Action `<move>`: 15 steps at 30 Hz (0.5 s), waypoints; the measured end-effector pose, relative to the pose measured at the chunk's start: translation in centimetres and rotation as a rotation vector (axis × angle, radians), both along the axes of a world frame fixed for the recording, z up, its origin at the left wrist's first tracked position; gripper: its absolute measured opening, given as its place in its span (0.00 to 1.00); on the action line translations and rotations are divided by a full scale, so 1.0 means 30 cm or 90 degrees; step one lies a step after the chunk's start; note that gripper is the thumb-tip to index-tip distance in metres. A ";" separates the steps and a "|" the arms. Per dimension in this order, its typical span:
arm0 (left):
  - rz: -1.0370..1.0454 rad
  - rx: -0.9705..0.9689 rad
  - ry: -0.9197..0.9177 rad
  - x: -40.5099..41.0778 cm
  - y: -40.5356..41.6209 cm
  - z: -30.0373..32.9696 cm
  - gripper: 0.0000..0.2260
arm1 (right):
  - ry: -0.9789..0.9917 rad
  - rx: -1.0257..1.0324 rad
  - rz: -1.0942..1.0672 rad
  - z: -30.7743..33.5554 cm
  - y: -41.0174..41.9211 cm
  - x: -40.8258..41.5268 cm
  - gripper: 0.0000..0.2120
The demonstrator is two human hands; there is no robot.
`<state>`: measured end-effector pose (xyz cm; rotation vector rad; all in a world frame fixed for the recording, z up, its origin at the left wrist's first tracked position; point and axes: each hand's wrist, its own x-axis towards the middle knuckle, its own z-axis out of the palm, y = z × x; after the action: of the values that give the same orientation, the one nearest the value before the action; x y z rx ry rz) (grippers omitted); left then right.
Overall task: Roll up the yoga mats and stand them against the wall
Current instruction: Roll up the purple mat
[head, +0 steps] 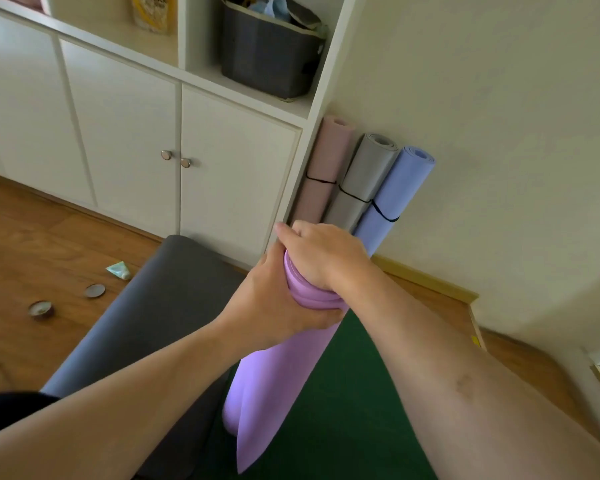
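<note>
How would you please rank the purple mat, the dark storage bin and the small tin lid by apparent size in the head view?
1. Purple mat, though nearness to the camera enlarges it.
2. Dark storage bin.
3. Small tin lid.

A cream wall [482, 98] is seen at right, met by a wooden floor [32, 237] with a yellowish skirting board [426, 278]. A white cabinet [125, 140] with panelled doors and two round knobs [175, 159] is set at left. Open shelves [194, 36] above are occupied by a dark bin [267, 57]. Soft, even daylight is noted
</note>
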<state>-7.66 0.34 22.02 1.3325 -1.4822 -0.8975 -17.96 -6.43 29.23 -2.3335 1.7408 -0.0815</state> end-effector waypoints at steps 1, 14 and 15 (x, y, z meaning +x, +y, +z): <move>0.002 -0.003 -0.008 0.004 -0.004 0.002 0.46 | -0.002 0.014 -0.008 -0.011 -0.013 0.003 0.30; -0.107 0.020 -0.470 0.168 0.005 0.116 0.14 | -0.008 -0.001 0.029 0.009 -0.024 -0.029 0.17; -0.119 0.011 -0.469 0.174 0.010 0.116 0.12 | -0.005 0.001 0.034 0.011 -0.020 -0.026 0.16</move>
<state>-2.43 0.63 25.50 1.6534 -2.1865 -0.5405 -18.74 -7.02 29.57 -2.3741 1.6719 -0.0811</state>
